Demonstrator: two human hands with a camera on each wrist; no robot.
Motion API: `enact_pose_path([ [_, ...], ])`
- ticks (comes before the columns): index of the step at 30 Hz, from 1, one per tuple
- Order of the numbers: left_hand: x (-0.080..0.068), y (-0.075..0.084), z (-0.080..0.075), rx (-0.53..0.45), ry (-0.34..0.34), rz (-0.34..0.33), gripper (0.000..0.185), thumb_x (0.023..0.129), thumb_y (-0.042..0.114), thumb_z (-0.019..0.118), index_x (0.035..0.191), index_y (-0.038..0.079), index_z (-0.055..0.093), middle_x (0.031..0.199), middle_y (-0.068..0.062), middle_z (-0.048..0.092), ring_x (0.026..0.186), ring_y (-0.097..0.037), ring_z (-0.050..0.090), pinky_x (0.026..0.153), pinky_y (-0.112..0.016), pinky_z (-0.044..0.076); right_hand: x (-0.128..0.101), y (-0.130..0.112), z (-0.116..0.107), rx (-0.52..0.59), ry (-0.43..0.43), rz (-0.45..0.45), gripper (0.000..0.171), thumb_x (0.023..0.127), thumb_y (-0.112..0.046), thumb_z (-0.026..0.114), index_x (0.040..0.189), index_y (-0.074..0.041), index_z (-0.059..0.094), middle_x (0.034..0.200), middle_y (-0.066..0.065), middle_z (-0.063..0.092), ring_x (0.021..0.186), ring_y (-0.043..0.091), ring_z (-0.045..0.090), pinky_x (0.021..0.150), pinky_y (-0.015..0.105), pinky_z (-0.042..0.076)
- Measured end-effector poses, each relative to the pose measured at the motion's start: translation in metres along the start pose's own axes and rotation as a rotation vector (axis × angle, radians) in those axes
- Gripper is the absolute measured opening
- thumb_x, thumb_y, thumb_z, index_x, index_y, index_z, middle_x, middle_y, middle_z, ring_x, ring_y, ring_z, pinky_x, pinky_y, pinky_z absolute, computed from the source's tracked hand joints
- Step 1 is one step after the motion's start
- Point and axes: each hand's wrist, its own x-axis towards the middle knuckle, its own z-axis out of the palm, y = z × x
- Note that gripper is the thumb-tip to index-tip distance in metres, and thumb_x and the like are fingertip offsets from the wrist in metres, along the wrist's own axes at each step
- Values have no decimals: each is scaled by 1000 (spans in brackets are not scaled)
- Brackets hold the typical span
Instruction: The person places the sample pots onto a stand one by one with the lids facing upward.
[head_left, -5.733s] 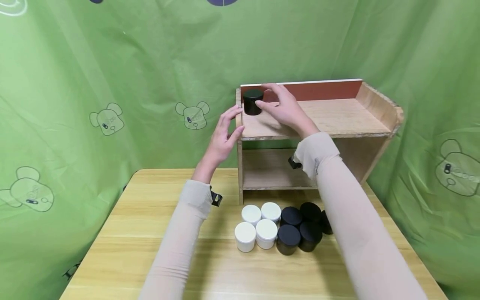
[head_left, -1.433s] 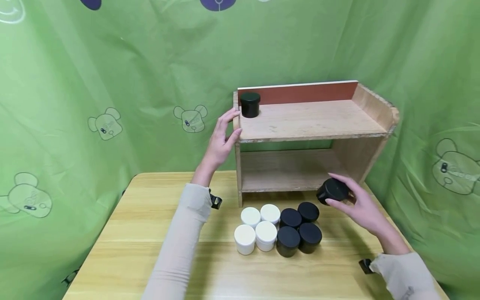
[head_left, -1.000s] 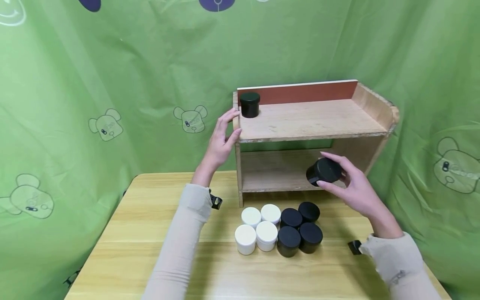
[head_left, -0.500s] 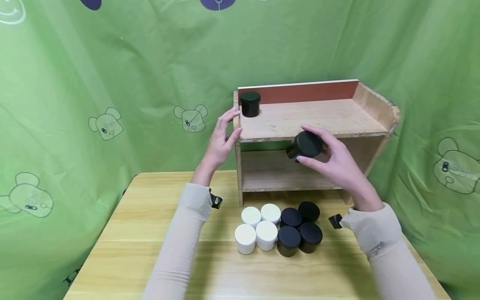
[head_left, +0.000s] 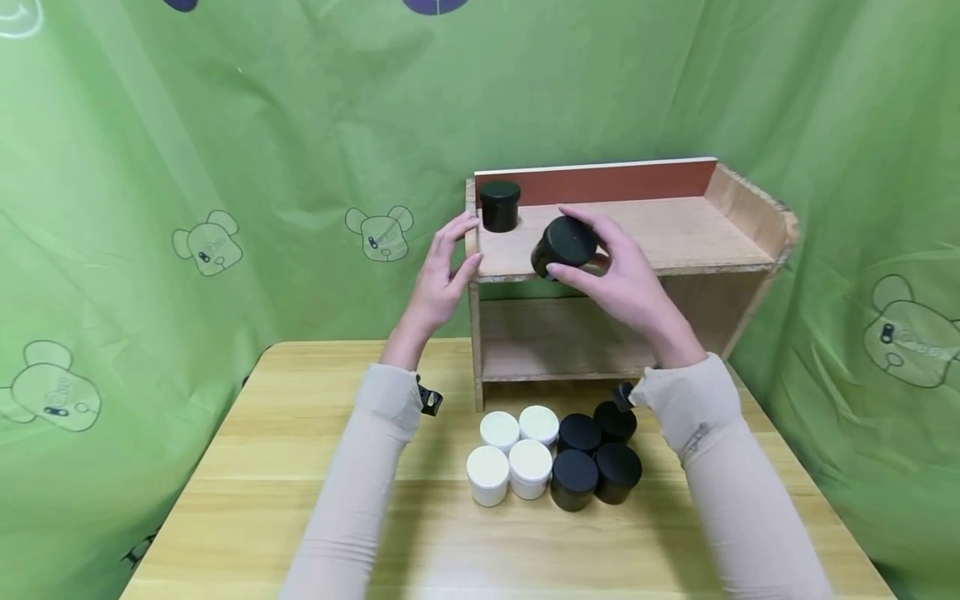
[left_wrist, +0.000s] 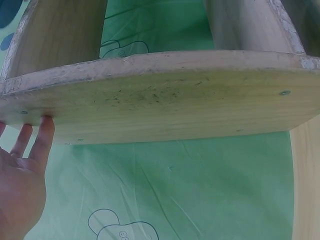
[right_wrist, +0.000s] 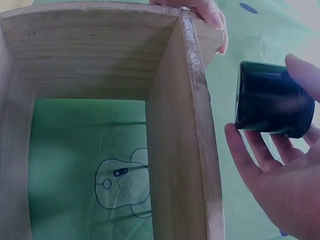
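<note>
My right hand (head_left: 611, 267) grips a black jar (head_left: 564, 244), tilted on its side, at the front edge of the wooden shelf's top board (head_left: 675, 225). The right wrist view shows the same black jar (right_wrist: 272, 100) held between thumb and fingers beside the shelf's side panel (right_wrist: 187, 140). Another black jar (head_left: 499, 205) stands upright at the top board's back left corner. My left hand (head_left: 442, 279) rests against the shelf's left front corner, fingers straight; in the left wrist view its fingertips (left_wrist: 45, 127) touch the side panel (left_wrist: 165, 100).
On the table (head_left: 300, 467) in front of the shelf stand several white jars (head_left: 510, 454) and several black jars (head_left: 596, 458) in a tight cluster. The lower shelf compartment (head_left: 555, 342) holds nothing. Green cloth hangs all round.
My right hand has lifted the black jar from beside the table cluster up and leftwards to the top board's front edge. The left hand has stayed on the shelf corner.
</note>
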Motion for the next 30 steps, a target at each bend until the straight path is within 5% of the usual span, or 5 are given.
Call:
enact_pose_path([
  [8,0,-1,0,-4,5,3,51,108,31,53,156,26,40,168,5,31,154,-11,29,127,-51,27,34,0,18,-47,15,-15,70,92,-23,80,154,-28,48,148,4,54,129,19,54,106,41,49],
  [30,0,0,0,-7,13,27,51,107,28,54,156,21,40,168,1,32,155,-13,29,128,-44,26,74,12,51,-59,79,17,71,91,-27,80,150,-10,43,149,15,52,135,29,52,118,47,41],
])
